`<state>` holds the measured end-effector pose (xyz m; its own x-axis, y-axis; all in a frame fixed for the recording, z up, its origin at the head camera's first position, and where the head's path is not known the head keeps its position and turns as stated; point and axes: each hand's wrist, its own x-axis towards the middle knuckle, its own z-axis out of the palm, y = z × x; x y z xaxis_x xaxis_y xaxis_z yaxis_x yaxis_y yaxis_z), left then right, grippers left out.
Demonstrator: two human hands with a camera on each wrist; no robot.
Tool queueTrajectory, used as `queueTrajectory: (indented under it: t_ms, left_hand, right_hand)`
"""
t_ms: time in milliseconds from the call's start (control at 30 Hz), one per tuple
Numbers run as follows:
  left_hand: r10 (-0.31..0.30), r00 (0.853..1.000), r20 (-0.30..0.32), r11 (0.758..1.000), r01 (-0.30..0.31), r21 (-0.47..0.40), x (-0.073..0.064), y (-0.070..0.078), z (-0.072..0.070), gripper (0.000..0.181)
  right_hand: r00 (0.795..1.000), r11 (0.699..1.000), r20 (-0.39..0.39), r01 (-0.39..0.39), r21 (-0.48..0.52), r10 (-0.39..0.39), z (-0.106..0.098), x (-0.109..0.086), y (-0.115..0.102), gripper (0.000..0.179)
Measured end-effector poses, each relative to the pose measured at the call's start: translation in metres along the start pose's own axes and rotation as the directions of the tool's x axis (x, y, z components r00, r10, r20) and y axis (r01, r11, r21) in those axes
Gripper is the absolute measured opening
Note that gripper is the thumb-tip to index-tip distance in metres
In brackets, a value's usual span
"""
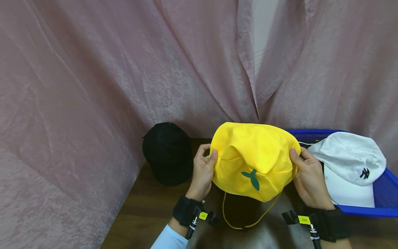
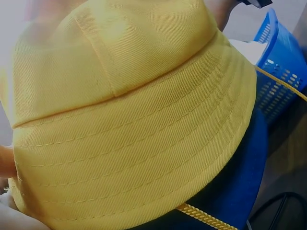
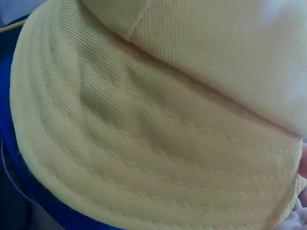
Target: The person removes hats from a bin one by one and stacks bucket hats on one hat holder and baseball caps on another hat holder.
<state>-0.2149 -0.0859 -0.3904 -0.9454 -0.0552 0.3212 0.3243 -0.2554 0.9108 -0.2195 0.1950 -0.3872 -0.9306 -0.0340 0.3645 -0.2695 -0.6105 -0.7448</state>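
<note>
A yellow brimmed hat (image 1: 252, 155) with a green sprout on its front is held up over the table by both hands. My left hand (image 1: 203, 171) pinches its brim at the left edge, thumb on top. On the opposite edge, my right hand (image 1: 311, 180) grips the brim the same way. Below the hat hangs its yellow chin cord (image 1: 228, 221) in a loop. Stitched rows run along the brim (image 2: 158, 158) in the left wrist view, and a curved blue edge (image 2: 240, 167) shows beneath it. Most of the fingers are hidden behind the hat.
On the dark wooden table (image 1: 136, 211) a black cap (image 1: 168, 154) sits left of my left hand. At the right, a blue perforated basket (image 1: 385, 193) holds a white cap (image 1: 351, 159) with a dark logo. Pink curtains (image 1: 186, 69) hang behind the table.
</note>
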Motion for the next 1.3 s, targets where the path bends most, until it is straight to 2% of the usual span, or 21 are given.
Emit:
queueTrajectory:
  t_ms: [200,400,567,700,933,1300]
  left_hand:
    - [-0.021,1.000,-0.020,1.000,0.021,0.003,0.006,-0.003,-0.002,0.019]
    - [-0.025,0.999,-0.046,0.998,0.027,0.050,0.014,-0.006,-0.004,0.021]
    - [-0.054,0.995,-0.079,0.995,0.060,0.074,0.019,-0.010,-0.007,0.024]
    - [-0.078,0.991,-0.106,0.994,0.086,0.072,0.022,-0.013,-0.008,0.026]
    - [-0.117,0.977,-0.179,0.988,0.132,0.075,0.028,-0.020,-0.011,0.031]
    - [-0.202,0.946,-0.256,0.972,0.225,0.064,0.036,-0.028,-0.018,0.033]
  right_hand:
    - [1.000,1.000,0.005,-0.023,-0.012,0.023,-0.001,0.006,0.005,0.020]
    - [0.997,0.994,-0.029,-0.076,-0.084,0.074,-0.002,0.014,0.008,0.023]
    - [0.991,0.984,-0.062,-0.129,-0.119,0.122,-0.001,0.020,0.012,0.024]
    - [0.989,0.985,-0.065,-0.136,-0.108,0.130,-0.002,0.024,0.014,0.024]
    - [0.982,0.975,-0.098,-0.172,-0.142,0.159,-0.004,0.033,0.023,0.025]
    - [0.953,0.946,-0.183,-0.274,-0.172,0.243,-0.006,0.043,0.035,0.031]
